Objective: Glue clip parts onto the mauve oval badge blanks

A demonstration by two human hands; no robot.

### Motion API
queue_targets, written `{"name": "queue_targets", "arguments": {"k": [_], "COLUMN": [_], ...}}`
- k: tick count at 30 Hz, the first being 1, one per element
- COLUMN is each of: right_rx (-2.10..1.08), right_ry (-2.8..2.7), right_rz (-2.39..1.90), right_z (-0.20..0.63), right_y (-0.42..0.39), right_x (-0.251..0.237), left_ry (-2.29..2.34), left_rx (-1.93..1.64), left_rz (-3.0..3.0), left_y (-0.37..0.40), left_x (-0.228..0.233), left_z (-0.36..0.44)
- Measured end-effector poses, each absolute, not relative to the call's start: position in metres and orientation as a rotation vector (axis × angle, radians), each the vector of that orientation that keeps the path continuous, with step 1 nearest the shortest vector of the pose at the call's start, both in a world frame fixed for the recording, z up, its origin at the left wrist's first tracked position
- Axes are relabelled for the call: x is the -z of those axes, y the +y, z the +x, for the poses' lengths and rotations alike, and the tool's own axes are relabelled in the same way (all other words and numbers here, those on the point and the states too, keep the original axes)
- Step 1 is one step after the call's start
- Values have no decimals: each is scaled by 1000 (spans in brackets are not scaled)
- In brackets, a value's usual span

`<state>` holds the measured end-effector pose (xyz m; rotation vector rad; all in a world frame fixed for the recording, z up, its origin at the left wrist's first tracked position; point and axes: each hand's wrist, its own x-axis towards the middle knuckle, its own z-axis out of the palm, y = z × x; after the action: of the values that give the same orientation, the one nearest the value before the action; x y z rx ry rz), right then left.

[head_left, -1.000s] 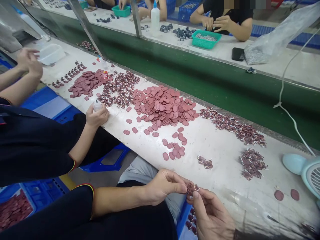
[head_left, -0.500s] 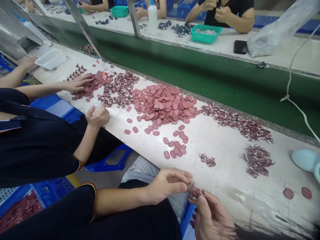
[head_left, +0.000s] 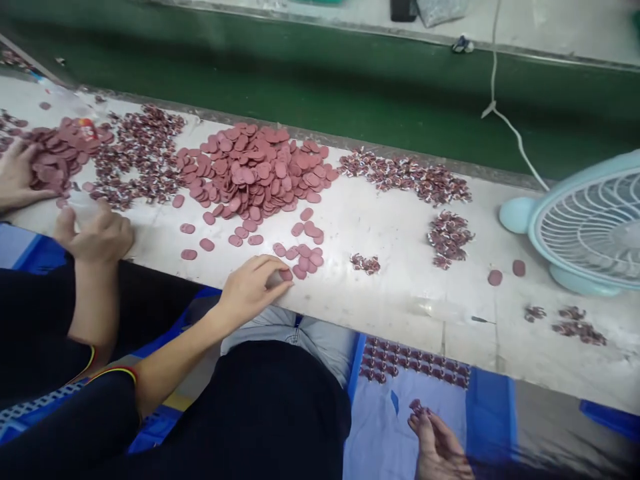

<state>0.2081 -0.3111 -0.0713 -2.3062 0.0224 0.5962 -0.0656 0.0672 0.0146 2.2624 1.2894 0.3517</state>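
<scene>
My left hand (head_left: 253, 288) reaches onto the white table (head_left: 400, 293) and pinches a pink oval disc (head_left: 286, 275) at the near edge of a small cluster of discs (head_left: 305, 257). A large heap of the same discs (head_left: 260, 170) lies behind it. My right hand (head_left: 440, 447) is low, below the table edge, over a pale sheet in a blue tray (head_left: 490, 400). Its fingertips hold a small dark red piece (head_left: 417, 405) against the sheet. Rows of similar pieces (head_left: 415, 360) line the sheet's far side.
A co-worker's hands work at the left: one (head_left: 97, 233) holds a small bottle, the other (head_left: 17, 177) rests on a disc pile. Heaps of small dark red parts (head_left: 410, 175) dot the table. A pale blue fan (head_left: 585, 227) stands at the right. A green belt (head_left: 300, 73) runs behind.
My hands have parted. The left went forward to the discs on the table, the right dropped to the tray sheet with the small piece. The view swung right and down.
</scene>
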Motion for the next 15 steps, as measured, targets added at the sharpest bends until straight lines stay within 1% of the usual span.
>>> {"name": "queue_targets", "arguments": {"k": [4, 7, 12, 15], "right_rx": [-662, -699, -724, -703], "right_ry": [-6, -73, -201, -253], "right_rz": [-2477, -2563, -2618, -2626], "right_z": [197, 195, 197, 196], "right_y": [-316, -316, -318, -318], "right_x": [110, 135, 154, 159], "left_ry": [1286, 1279, 1193, 1143], "left_rx": [-330, -331, -429, -484], "left_rz": [2289, 2195, 1737, 1561], "left_y": [70, 77, 92, 98], "left_x": [-20, -24, -31, -32], "left_z": [-65, -68, -75, -79]}}
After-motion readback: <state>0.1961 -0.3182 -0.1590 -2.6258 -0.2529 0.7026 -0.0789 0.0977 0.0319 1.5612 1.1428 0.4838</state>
